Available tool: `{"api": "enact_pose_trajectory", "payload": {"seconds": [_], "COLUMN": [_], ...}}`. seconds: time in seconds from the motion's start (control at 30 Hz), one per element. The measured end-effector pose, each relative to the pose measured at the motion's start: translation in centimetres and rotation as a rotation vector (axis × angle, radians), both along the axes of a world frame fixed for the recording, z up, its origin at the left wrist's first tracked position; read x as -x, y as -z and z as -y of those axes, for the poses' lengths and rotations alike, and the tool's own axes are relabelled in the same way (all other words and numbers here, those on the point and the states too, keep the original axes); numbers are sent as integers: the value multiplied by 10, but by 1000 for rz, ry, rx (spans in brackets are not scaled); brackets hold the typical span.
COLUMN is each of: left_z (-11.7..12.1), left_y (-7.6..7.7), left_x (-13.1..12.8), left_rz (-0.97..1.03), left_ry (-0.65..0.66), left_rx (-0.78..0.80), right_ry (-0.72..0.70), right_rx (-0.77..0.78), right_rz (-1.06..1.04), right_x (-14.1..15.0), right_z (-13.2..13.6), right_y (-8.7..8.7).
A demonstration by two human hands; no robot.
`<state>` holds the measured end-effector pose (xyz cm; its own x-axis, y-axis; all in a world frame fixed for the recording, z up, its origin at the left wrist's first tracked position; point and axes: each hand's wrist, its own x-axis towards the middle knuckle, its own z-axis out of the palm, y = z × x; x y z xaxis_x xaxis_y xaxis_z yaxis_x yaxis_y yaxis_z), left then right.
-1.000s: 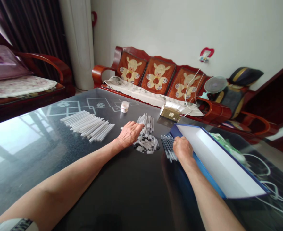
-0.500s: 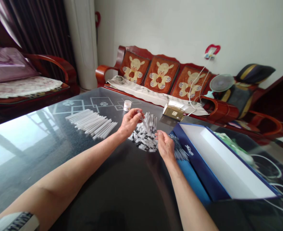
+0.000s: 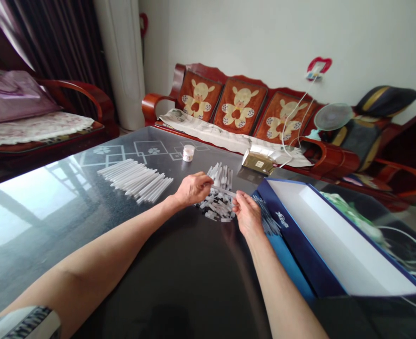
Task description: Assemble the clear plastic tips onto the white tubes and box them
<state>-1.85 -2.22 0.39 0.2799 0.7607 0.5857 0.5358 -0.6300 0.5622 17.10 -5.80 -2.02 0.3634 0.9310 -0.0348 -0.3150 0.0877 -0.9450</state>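
A slim whitish tube like a pen barrel (image 3: pixel 224 190) spans the gap between my hands, nearly level. My left hand (image 3: pixel 193 189) pinches its left end. At the other end, the fingers of my right hand (image 3: pixel 247 212) are closed on it; whether they also hold a small piece is hidden. Just below and behind lies a heap of short white pieces like pen caps (image 3: pixel 216 208), partly covered by my hands. To the left, many white pen barrels (image 3: pixel 137 181) lie side by side. Thin dark sticks like pen refills (image 3: pixel 267 217) lie right of my right hand.
A long blue box (image 3: pixel 299 245) with a white inside stands at the right of the dark glossy table (image 3: pixel 193 292). Behind my hands are a small white tub (image 3: pixel 188 153) and a tissue pack (image 3: pixel 259 162). White cables (image 3: pixel 405 233) run along the right side.
The tube in my left hand has swung from steeply slanted to nearly level. My right hand, apart from it before, has closed on its right end.
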Motion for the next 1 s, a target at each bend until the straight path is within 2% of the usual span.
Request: {"api": "enact_pose_trajectory", "payload": {"seconds": [0.07, 0.1, 0.17, 0.23, 0.33, 0.53, 0.67, 0.73, 0.87, 0.93, 1.0], "left_z": [9, 14, 23, 29, 32, 34, 35, 32, 19, 10, 4], "left_y": [-4, -6, -9, -8, -1, 9, 7, 4, 1, 1, 2], "left_x": [-2, -5, -13, -21, -28, -35, -36, -35, -23, -15, -10], "left_rz": [-349, -470, -599, -618, -596, -584, -489, -372, -119, 5, 93], "left_ry": [34, 45, 23, -31, -84, -155, -92, -35, 133, 126, 32], "left_rx": [-157, -182, -150, -103, -123, -156, -99, 2, 455, 520, 445], "right_ry": [-21, -37, -57, -53, -49, 14, 21, 32, 214, 278, 284], "right_rx": [-42, -57, -66, -55, -13, 39, 8, -43, -175, -187, -180], "right_rz": [16, 19, -16, -88, -171, -186, -151, -126, -121, 58, 426], "right_x": [1, 3, 8, 14, 24, 34, 33, 24, -11, -27, -33], "right_z": [0, 1, 2, 4, 8, 14, 10, 6, -2, -4, -4], "right_y": [0, -1, -3, -6, -10, -14, -12, -13, -15, -12, -6]}}
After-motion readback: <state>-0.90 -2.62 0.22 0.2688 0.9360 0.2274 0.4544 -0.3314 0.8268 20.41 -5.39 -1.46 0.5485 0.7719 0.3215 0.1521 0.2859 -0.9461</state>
